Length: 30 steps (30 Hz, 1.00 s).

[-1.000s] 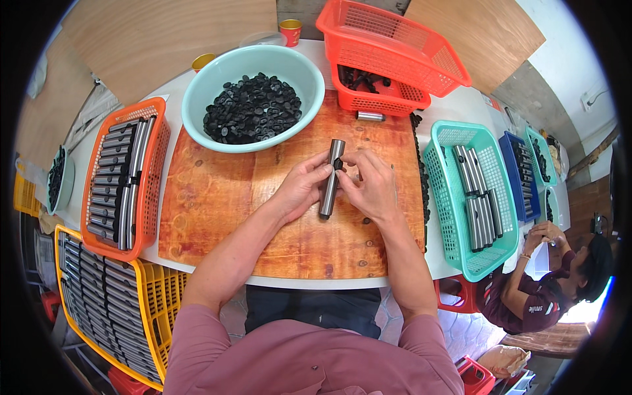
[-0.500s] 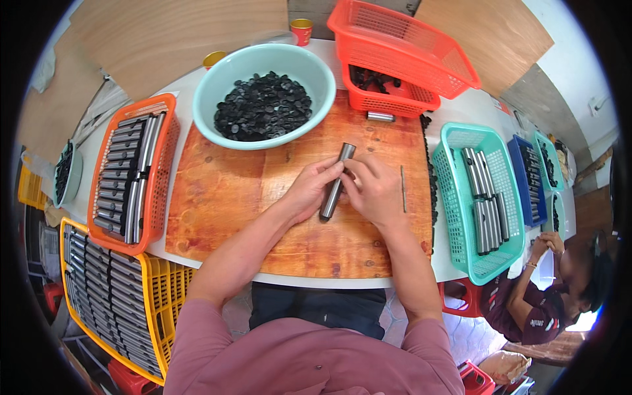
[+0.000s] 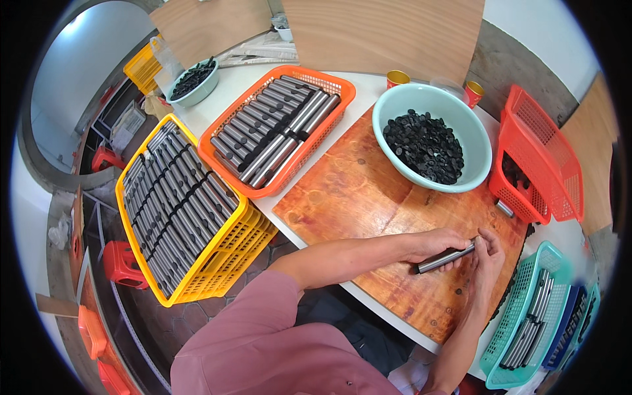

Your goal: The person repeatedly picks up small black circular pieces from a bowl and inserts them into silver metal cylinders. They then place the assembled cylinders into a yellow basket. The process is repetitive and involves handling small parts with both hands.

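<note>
A dark steel tube (image 3: 440, 263) with a black end is held between both my hands above the wooden board. Around its middle close the fingers of my left hand (image 3: 434, 246). My right hand (image 3: 487, 255) pinches the upper right end of the tube, and its fingertips partly cover that end. Beyond my hands stands a pale green basin (image 3: 475, 172) with many small black discs (image 3: 424, 146). Another short metal tube (image 3: 504, 209) lies by the red basket (image 3: 536, 158) at the right.
An orange basket (image 3: 343, 108) of tubes sits left of the wooden board (image 3: 329, 201). Below it stands a yellow crate (image 3: 220, 260) packed with tubes. A green basket (image 3: 510, 322) holds more tubes at the lower right. Two red cups (image 3: 473, 94) stand behind the basin.
The view has swung left, so the orange basket and yellow crate show more fully and my hands appear further right. Both hands still hold the tube, which now slants more flatly across the view.
</note>
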### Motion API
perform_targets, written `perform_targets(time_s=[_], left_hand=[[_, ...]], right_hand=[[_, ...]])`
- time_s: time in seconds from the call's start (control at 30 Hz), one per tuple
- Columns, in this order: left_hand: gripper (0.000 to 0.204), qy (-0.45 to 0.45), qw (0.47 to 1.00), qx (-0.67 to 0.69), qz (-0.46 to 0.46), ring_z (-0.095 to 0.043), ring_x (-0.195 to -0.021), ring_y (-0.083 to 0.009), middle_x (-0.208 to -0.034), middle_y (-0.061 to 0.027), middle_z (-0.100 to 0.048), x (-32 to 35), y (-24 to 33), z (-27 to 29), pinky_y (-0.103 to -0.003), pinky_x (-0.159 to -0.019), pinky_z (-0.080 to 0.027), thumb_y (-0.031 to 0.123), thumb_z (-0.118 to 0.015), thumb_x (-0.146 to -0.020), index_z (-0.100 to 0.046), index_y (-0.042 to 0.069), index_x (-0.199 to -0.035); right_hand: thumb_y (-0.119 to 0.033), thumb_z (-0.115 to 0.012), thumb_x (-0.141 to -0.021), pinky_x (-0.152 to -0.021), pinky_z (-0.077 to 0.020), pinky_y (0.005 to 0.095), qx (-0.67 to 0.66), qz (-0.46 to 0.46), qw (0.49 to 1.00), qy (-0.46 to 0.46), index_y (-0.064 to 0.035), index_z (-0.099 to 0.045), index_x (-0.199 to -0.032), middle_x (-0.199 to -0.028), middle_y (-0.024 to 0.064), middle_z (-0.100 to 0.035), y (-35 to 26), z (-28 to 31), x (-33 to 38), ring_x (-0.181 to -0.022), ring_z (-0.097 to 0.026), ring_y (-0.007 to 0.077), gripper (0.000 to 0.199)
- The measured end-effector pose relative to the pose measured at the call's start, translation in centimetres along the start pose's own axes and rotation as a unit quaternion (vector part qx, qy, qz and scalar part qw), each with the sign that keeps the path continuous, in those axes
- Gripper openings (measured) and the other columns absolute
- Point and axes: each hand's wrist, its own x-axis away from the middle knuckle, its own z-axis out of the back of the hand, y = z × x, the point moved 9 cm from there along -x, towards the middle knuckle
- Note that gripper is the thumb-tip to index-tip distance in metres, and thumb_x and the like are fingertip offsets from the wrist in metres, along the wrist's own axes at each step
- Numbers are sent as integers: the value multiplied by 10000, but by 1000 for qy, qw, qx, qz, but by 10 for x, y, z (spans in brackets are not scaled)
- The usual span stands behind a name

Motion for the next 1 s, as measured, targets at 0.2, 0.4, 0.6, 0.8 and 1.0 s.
perform_targets(time_s=[0.2,0.4,0.6,0.8,1.0], left_hand=[[332,-14,997,-26,-75,-608,-611,-89,-793,-22,-621,0,13,-5,-231,-511,-498,391,-531,-1061,-580,70,-995],[334,-15,993,-54,-103,-614,-613,-92,-808,-21,-644,5,24,-12,-230,-523,-503,369,-569,-1047,-618,41,-1008],[284,30,992,-101,-73,-608,-614,-81,-834,-20,-672,8,24,-5,-234,-508,-482,341,-573,-1039,-646,67,-1048],[279,67,982,-147,-102,-569,-571,-61,-806,-11,-655,2,17,9,-224,-494,-443,304,-548,-1058,-645,46,-1099],[299,11,989,-129,-67,-629,-712,-74,-857,-22,-674,2,23,-1,-227,-632,-524,285,-541,-1065,-643,17,-1149]], right_hand=[[-131,-706,-954,-498,-311,170,-70,48,996,-11,22,-576,-1248,-817,-11,-616,3,7,-6,-568,-446,15,356],[-76,-705,-928,-557,-392,170,-104,96,990,-9,6,-532,-1264,-967,88,-701,-13,7,-1,-679,-564,62,386],[-8,-658,-921,-749,-516,242,-114,94,989,11,2,-526,-1278,-1114,151,-685,-10,16,0,-933,-649,150,381],[-69,-705,-910,-667,-463,209,-45,64,997,-13,-25,-561,-1258,-1041,66,-681,-11,2,0,-844,-610,88,380],[-74,-705,-926,-653,-463,209,-119,65,991,-19,-21,-558,-1235,-1029,52,-691,-13,9,-2,-832,-615,77,346]])
